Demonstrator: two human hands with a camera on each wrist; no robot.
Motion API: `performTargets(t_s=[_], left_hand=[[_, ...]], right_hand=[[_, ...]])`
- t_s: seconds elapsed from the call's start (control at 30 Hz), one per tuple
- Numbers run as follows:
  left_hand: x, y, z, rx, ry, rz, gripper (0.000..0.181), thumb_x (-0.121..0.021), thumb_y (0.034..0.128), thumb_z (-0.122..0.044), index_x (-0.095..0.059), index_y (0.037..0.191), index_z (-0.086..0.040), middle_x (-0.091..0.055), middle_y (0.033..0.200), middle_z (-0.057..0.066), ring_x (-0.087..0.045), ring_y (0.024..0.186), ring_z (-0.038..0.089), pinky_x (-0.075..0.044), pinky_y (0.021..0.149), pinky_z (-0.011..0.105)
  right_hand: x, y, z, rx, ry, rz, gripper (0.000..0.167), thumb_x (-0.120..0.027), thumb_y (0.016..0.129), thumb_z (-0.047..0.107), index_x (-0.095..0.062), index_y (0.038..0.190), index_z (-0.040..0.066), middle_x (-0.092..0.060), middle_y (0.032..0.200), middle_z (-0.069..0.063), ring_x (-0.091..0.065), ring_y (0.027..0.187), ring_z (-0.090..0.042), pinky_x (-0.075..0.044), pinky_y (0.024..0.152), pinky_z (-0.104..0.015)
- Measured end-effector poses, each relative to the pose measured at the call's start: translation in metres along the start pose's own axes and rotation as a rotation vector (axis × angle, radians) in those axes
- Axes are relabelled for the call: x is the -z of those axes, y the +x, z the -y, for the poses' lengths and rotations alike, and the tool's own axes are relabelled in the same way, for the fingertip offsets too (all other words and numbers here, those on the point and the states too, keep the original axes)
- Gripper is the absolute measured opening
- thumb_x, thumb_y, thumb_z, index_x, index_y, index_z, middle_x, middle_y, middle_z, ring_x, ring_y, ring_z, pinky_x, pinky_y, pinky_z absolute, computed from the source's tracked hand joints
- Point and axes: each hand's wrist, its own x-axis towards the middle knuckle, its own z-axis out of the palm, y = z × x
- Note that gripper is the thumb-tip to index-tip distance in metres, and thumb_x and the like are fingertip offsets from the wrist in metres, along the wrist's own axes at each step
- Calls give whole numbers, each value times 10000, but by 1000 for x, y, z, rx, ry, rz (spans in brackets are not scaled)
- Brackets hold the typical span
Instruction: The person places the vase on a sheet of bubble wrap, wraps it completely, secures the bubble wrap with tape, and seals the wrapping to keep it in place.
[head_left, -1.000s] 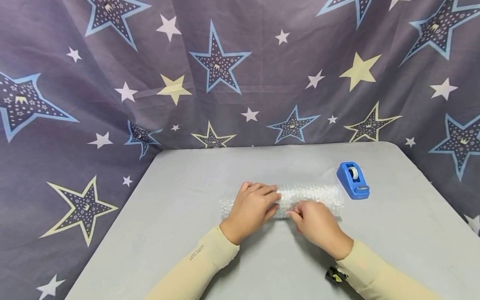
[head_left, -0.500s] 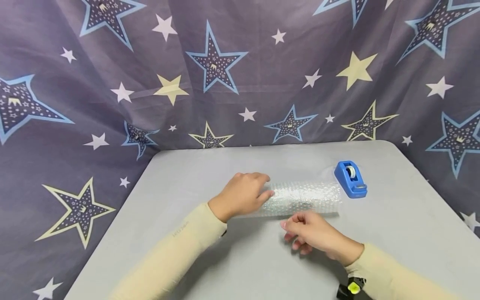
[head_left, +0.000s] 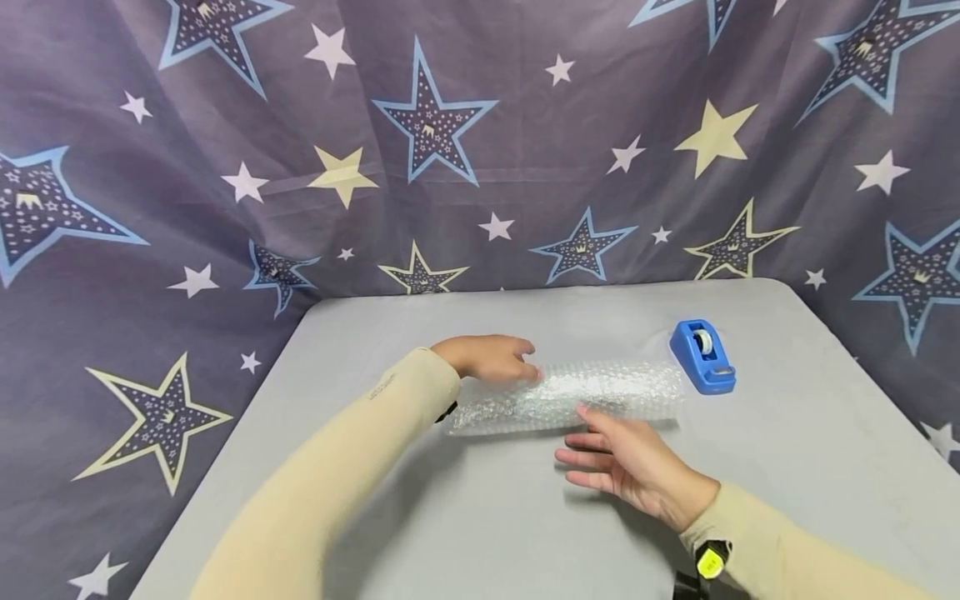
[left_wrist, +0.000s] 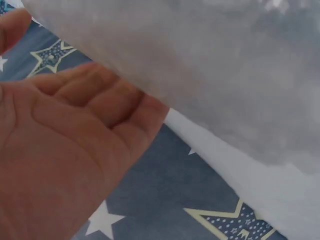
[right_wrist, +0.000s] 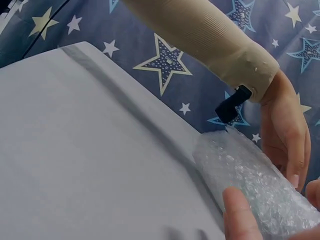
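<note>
A clear bubble wrap roll (head_left: 600, 392) lies lengthwise across the table. My left hand (head_left: 491, 358) reaches over its left part to the far side, thumb near the top of the roll. In the left wrist view the left hand (left_wrist: 75, 135) has relaxed, slightly bent fingers beside the blurred wrap (left_wrist: 210, 60), and their tips are partly hidden. On the near side, my right hand (head_left: 630, 467) has spread fingers, with its thumb at the roll's front edge. The right wrist view shows the bubble wrap (right_wrist: 250, 185) between both hands. What lies inside the roll cannot be made out.
A blue tape dispenser (head_left: 703, 358) with a roll of tape stands just beyond the roll's right end. The grey table (head_left: 450, 517) ends at a star-patterned curtain (head_left: 480, 167) behind and at the sides.
Both hands have come off the top of the bubble wrap. My left hand has moved to the far left side. My right hand has loosened its fingers and turned its palm inward.
</note>
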Motion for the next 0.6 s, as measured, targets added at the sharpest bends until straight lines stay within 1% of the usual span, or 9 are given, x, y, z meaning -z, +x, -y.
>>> performTargets(t_s=[0.13, 0.2, 0.27, 0.3, 0.37, 0.4, 0.43, 0.53, 0.6], left_hand=[[1, -1, 1, 9, 9, 25, 777, -523, 981, -547, -397, 1581, -70, -398, 1646, 90, -352, 1537, 261, -274, 1248, 418], [1, -4, 1, 27, -16, 40, 822, -563, 955, -582, -399, 1578, -70, -433, 1621, 90, -478, 1446, 256, -361, 1195, 418], [0, -6, 0, 40, -64, 72, 876, -609, 928, -597, -389, 1576, -52, -578, 1476, 139, -618, 1271, 255, -457, 1097, 404], [-1, -7, 0, 44, -91, 90, 903, -633, 913, -601, -380, 1576, -42, -643, 1371, 169, -672, 1142, 253, -495, 1033, 386], [-4, -8, -1, 52, -151, 126, 945, -664, 895, -605, -360, 1577, -27, -715, 1168, 208, -710, 907, 256, -541, 904, 353], [-7, -8, -1, 52, -183, 137, 956, -677, 889, -599, -354, 1576, -17, -713, 1142, 214, -720, 850, 263, -555, 861, 349], [-9, -8, -2, 54, -209, 143, 967, -684, 885, -597, -346, 1576, -11, -712, 1135, 217, -732, 816, 261, -565, 835, 347], [-19, -8, -3, 67, -301, 135, 957, -700, 875, -591, -366, 1543, 8, -639, 1340, 185, -770, 807, 258, -600, 798, 387], [-26, -8, -4, 77, -370, 126, 893, -705, 875, -586, -422, 1477, 11, -586, 1410, 147, -783, 823, 266, -612, 793, 427]], right_hand=[[5, 5, 5, 9, -14, 10, 911, -660, 982, 475, -185, 1587, -14, -445, 1505, -355, -721, 1129, -338, -596, 901, -462], [8, 9, 8, 10, -32, 8, 891, -664, 977, 485, -227, 1560, -28, -471, 1485, -345, -728, 1107, -333, -598, 894, -463], [10, 13, 11, 8, -60, 2, 855, -666, 973, 489, -274, 1525, -35, -512, 1444, -326, -734, 1082, -323, -599, 890, -471], [11, 15, 13, 5, -73, -5, 837, -669, 971, 488, -294, 1504, -37, -534, 1416, -311, -736, 1066, -317, -598, 889, -479], [13, 20, 17, -3, -115, -17, 800, -665, 973, 489, -330, 1469, -40, -571, 1366, -273, -736, 1035, -303, -598, 888, -488], [13, 23, 19, -6, -146, -24, 785, -663, 974, 487, -344, 1458, -42, -584, 1338, -253, -735, 1018, -292, -599, 883, -492], [13, 25, 21, -10, -179, -29, 773, -661, 974, 487, -362, 1449, -45, -591, 1313, -234, -729, 1001, -280, -603, 874, -490], [13, 33, 27, -4, -283, -40, 765, -656, 974, 492, -399, 1449, -49, -594, 1264, -199, -714, 955, -261, -616, 834, -478], [12, 37, 31, 7, -342, -40, 759, -656, 974, 488, -412, 1455, -47, -607, 1244, -193, -722, 935, -254, -623, 797, -466]])
